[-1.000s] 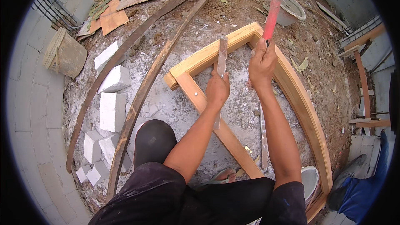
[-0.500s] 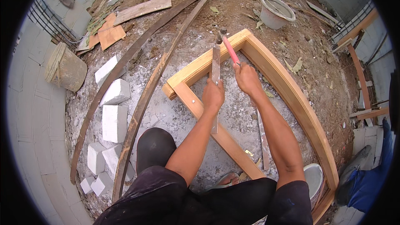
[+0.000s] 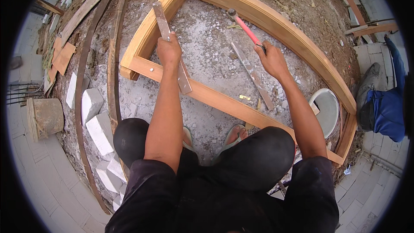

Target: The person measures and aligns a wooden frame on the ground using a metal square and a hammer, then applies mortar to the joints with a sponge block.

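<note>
My left hand [image 3: 169, 51] is closed around a flat, stained strip [image 3: 161, 20]. The strip's upper end lies against the short beam [image 3: 142, 39] of a wooden frame, and its lower end crosses the frame's long plank [image 3: 224, 102]. In my right hand [image 3: 273, 60] is a hammer [image 3: 247, 29] with a pinkish-red handle, gripped near its end. The hammer's dark head hangs over the gravelly ground inside the frame, apart from the strip. A second flat strip [image 3: 252, 76] lies on the ground below the hammer.
A white bowl-like container [image 3: 326, 111] stands by the frame's right end. Two long dark boards [image 3: 116, 51] and several white blocks [image 3: 99, 133] lie at left, near a dirty bucket [image 3: 45, 118]. At the right edge a person's blue clothing [image 3: 388, 112] shows.
The hammer has moved away from the strip's upper end and now sits to its right. My hands are farther apart. The view has turned, shifting the frame toward the upper left.
</note>
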`<move>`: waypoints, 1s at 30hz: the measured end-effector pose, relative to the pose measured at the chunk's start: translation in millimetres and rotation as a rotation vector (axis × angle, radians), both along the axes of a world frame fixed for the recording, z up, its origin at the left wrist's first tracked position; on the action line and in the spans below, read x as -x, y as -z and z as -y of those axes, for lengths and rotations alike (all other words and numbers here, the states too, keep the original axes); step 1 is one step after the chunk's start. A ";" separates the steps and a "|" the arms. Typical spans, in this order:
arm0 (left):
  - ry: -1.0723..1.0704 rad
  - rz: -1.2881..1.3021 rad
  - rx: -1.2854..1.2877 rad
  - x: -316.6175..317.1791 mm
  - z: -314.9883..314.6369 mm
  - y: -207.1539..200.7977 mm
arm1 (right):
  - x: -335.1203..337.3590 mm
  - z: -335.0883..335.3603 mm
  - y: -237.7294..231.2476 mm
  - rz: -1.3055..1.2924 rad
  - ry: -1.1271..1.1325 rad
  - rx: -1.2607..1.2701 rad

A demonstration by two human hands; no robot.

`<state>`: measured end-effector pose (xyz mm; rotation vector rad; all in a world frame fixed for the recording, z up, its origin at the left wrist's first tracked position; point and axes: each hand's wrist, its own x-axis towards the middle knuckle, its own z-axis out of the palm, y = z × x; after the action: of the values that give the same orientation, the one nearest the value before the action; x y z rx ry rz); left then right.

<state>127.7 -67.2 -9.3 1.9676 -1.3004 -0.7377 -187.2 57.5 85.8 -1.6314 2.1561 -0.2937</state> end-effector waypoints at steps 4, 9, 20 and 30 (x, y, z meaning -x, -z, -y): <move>-0.011 -0.087 0.004 3.8 4.4 -0.3 | 72.0 -92.6 50.3 -0.187 0.211 -0.069; 0.001 -0.365 -0.106 -9.3 -2.5 -20.5 | 79.5 -144.6 95.3 -0.221 0.350 -0.210; 0.377 0.261 0.406 45.5 -44.0 -71.9 | 81.9 -168.0 59.9 -0.134 0.476 0.088; 0.135 0.233 0.319 -18.6 -6.8 -5.1 | 252.4 -312.2 59.0 -0.223 0.726 -0.398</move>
<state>146.3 -60.4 -4.1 1.7558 -1.5931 -0.3404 -439.6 369.7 26.8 -0.6533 2.6939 0.1215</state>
